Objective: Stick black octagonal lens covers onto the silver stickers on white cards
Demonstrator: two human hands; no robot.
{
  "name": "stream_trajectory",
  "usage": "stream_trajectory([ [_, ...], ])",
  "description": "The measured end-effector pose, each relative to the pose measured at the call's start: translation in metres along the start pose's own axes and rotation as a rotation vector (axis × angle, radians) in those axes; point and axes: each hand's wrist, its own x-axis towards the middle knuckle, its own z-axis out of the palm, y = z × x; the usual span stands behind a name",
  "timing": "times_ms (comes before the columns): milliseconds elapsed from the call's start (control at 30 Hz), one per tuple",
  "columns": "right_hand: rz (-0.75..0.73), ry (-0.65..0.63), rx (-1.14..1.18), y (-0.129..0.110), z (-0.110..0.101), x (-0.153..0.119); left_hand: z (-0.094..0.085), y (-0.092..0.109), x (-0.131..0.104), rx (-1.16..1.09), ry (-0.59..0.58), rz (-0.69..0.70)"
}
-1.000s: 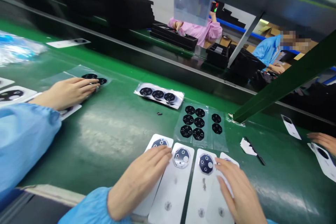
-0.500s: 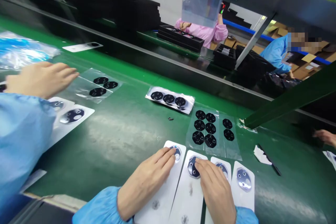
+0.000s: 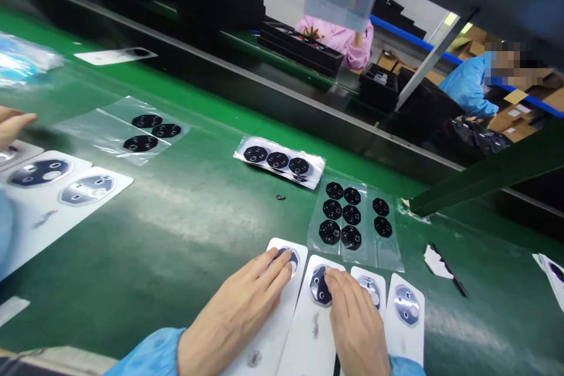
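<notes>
Four long white panels lie side by side at the front, each with a shiny octagonal piece near its far end. My left hand [image 3: 240,305] rests on the leftmost white panel [image 3: 259,343], fingers stretched forward over its octagonal piece [image 3: 291,258], which they partly hide. On the second white panel [image 3: 306,335], the fingertips of my right hand [image 3: 356,320] touch the right edge of a dark octagonal piece [image 3: 318,286]. That hand lies with fingers extended and partly covers the third white panel [image 3: 381,275]. The rightmost white panel [image 3: 408,335] has a silvery octagon and is untouched.
Clear sheets [image 3: 370,241] bearing black octagonal stickers lie beyond the panels, near a sticker stack [image 3: 282,161]. A black pen [image 3: 456,282] and paper scrap lie right, by a green post [image 3: 462,179]. At left are a co-worker's hand [image 3: 13,126] and more white panels [image 3: 66,217].
The view has shifted slightly right. The co-worker's hand at left has drawn away toward the left edge, uncovering more of the panels there. My hands stay on the same panels.
</notes>
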Motion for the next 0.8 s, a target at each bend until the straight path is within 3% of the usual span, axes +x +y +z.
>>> stream_trajectory([
  [267, 0.039, 0.036, -0.005, -0.004, -0.002, 0.004, 0.002, 0.004, 0.000, 0.023, 0.079, -0.044],
  [467, 0.154, 0.076, -0.003, -0.010, -0.009, 0.016, 0.005, 0.004, 0.000, -0.016, 0.106, -0.085],
  [667, 0.125, -0.172, 0.278, 0.019, -0.050, 0.027, 0.006, -0.003, -0.003, -0.164, 0.142, -0.144],
  [800, 0.086, -0.397, 0.407, 0.047, -0.074, 0.053, -0.012, 0.000, -0.009, -0.318, 0.087, 0.060],
])
